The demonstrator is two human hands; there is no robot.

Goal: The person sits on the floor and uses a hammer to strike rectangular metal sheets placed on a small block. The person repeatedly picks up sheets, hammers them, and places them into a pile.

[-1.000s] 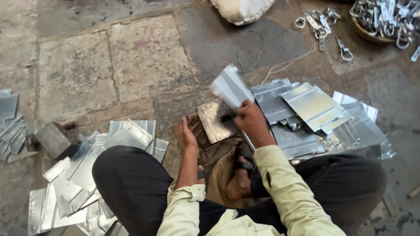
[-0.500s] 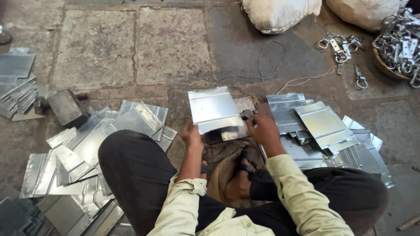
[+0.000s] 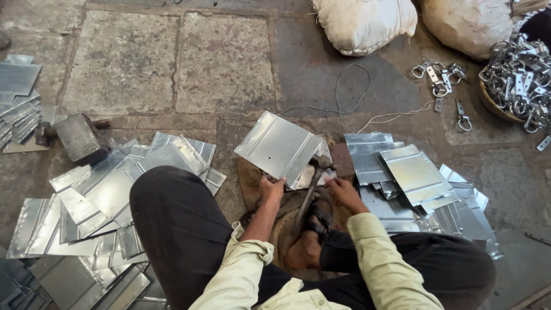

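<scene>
1. Left hand (image 3: 270,189) grips the near edge of a ribbed metal sheet (image 3: 279,148), holding it tilted up over the work spot, centre of floor (image 3: 224,63).
2. Right hand (image 3: 344,192) clenched round a hammer (image 3: 310,186) handle; head sits up by the sheet's lower right corner.
3. Sandalled foot (image 3: 313,229) tucked between both arms.
4. Stack of flat sheets (image 3: 402,172) just right of the hands; loose pile of sheets (image 3: 103,195) on the left, by the knee.
5. Metal block (image 3: 77,136) far left, sacks (image 3: 367,23) up top, basket of metal clips (image 3: 516,74) top right.
</scene>
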